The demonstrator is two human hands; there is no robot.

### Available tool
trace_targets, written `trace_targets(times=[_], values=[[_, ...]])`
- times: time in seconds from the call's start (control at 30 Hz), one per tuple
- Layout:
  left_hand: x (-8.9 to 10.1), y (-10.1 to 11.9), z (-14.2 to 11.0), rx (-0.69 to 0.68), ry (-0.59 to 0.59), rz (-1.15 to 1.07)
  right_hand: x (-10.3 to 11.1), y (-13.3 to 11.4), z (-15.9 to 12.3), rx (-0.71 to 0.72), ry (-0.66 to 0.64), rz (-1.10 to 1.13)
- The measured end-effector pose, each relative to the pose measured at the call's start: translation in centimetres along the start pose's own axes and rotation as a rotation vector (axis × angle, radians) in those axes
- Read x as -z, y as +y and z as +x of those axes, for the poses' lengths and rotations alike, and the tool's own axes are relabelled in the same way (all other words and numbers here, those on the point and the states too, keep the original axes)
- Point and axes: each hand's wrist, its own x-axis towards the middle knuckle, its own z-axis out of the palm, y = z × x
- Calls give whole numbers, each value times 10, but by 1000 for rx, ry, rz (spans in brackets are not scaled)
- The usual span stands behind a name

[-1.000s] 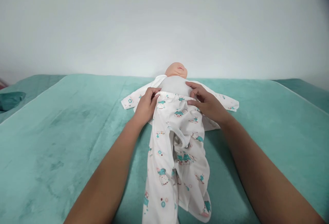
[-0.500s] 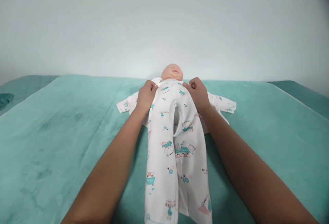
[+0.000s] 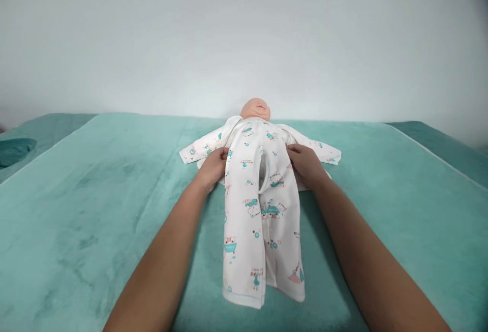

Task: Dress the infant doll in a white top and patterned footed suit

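Note:
A baby doll (image 3: pixel 255 109) lies on its back at the far middle, its head toward the wall. White printed baby pants (image 3: pixel 244 230) with an open crotch are laid over its front, the legs stretching toward me. Beneath them, a matching baby top (image 3: pixel 206 145) has both sleeves spread out sideways. At the left edge of the pants, my left hand (image 3: pixel 214 168) is closed with its fingertips on the fabric. My right hand (image 3: pixel 305 163) closes at the opposite edge, thumb and fingers at the cloth. Some fingertips are hidden by the pants.
A green plush cover (image 3: pixel 114 210) spreads under everything. Behind the doll rises a white wall (image 3: pixel 244 42) with a dark band along the top. A darker green fold or object (image 3: pixel 17 152) lies at the far left.
Both my hands have left the waistband and come toward me, down along the sides of the pants. The view has tilted up slightly, and the doll's shoulders and sleeves show more.

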Motion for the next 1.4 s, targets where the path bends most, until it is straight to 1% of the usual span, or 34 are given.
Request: trace_targets(times=[0.07, 0.1, 0.17, 0.23, 0.37, 0.47, 0.57, 0.67, 0.87, 1.03, 1.17, 1.27, 1.4], values=[[0, 1, -4, 50, -59, -59, 7, 2, -2, -76, -143, 141], [0, 1, -5, 70, -83, -76, 9, 2, -2, -115, -195, 194], [2, 2, -4, 92, -100, -127, 13, 0, 0, -184, -270, 267], [3, 2, -3, 105, -106, -168, 14, -3, 1, -237, -317, 325], [7, 1, -2, 128, -137, -203, 11, -12, 0, -262, -406, 400], [8, -1, -2, 141, -169, -211, 9, -21, -3, -233, -461, 353], [8, -2, -2, 124, -172, -246, 8, -26, -5, -212, -472, 314], [5, -1, -3, 98, -164, -291, 8, -24, -4, -208, -451, 292], [-1, 5, -6, 162, -147, -292, 7, -20, -3, -163, -411, 251], [-2, 4, -5, 190, -126, -305, 8, -36, -11, -147, -432, 211], [-3, 2, -6, 177, -138, -362, 9, -49, -17, -157, -446, 182], [-6, 4, -9, 134, -101, -397, 8, -46, -16, -184, -443, 189], [-14, 6, -11, 73, -13, -405, 7, -32, -9, -162, -461, 187]])
